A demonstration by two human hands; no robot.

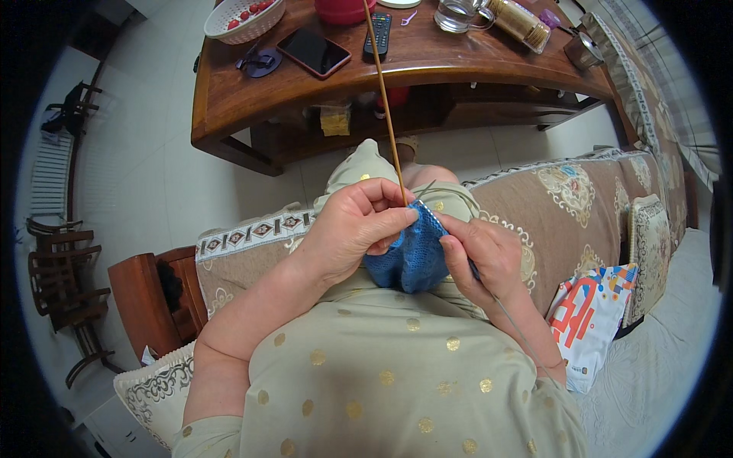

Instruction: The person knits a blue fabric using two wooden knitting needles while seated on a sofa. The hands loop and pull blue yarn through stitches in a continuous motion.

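Observation:
A piece of blue knitting [409, 266] hangs between my two hands above my lap. My left hand [358, 223] pinches its upper left edge with thumb and fingers. From that grip a long bamboo knitting needle [383, 91] rises towards the table. My right hand [484, 252] grips the knitting's right side, along a row of stitches on a metal needle. The pointed tip of a metal needle [426, 188] sticks out above the stitches. Behind my right hand, a thin grey strand or needle [518, 329] runs down along the forearm. My fingers partly hide the stitches.
Ahead stands a wooden table [246, 103] with a basket of small red fruit [246, 23], a phone [315, 51], a remote control [378, 37], a glass mug [458, 14] and a toothpick jar [521, 26]. A printed plastic bag [595, 326] lies on the sofa at right.

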